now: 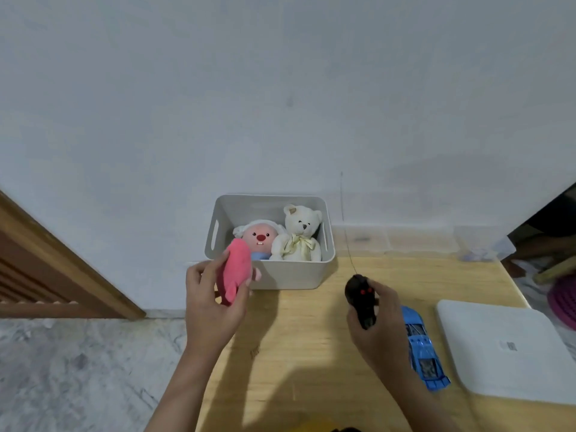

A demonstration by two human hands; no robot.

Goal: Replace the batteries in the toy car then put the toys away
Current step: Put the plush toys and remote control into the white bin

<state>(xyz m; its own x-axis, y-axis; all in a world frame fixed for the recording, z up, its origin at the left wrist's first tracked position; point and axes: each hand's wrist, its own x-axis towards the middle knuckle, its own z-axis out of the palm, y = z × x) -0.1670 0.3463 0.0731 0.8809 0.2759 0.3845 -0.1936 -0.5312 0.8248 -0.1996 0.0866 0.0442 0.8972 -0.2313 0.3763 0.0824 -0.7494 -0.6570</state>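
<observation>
Wooden table point(311, 338); bin point(290, 272) at 12 o'clock holds teddy bear point(299, 235), pink-faced doll point(260, 236). Left hand point(212, 300) grips pink plush point(237, 269); right hand point(378, 322) grips black remote point(361, 299); blue car point(420, 347) at 3 o'clock.

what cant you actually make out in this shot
Head view only:
- Blue toy car: its left side is hidden behind the right hand; the battery cover cannot be seen.
- Black remote control: partly wrapped by the right hand's fingers; its controls are too dark to read.
- Pink plush toy: the left hand covers part of it; its shape is unclear.
- White box: its label is too small to read.
- Things at the right edge: cut off.
</observation>
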